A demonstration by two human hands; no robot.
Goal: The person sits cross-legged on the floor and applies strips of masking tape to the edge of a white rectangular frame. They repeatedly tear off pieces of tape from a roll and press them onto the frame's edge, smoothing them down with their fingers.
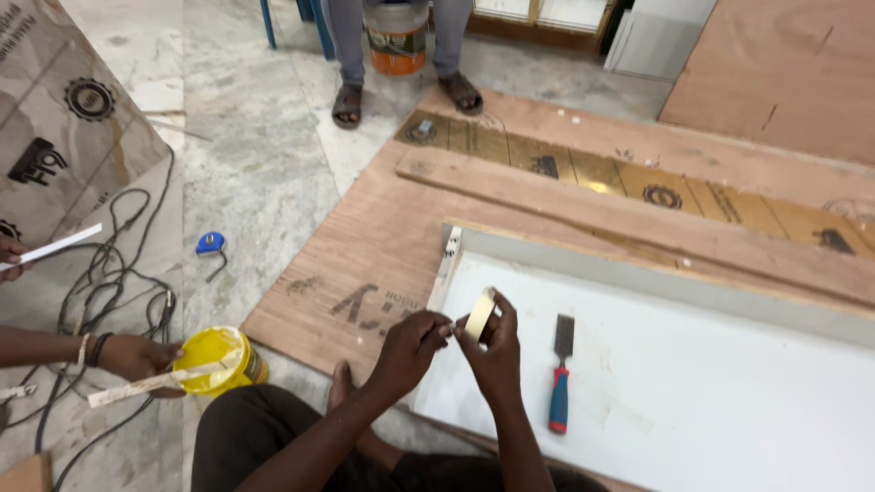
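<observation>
Peeling the tape roll (pixel 480 313) calls for a steady grip: right hand (pixel 497 351) clasps the roll above the white panel (pixel 729 392); left hand (pixel 410 346) pinches its free end; pull slowly, keeping the strip flat.

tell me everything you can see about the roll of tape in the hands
The roll of tape is a small ring of pale cream masking tape with an open core, held on edge above the near left corner of the white board. The right hand grips it; the left hand pinches at its edge, apparently at the loose end.
</observation>
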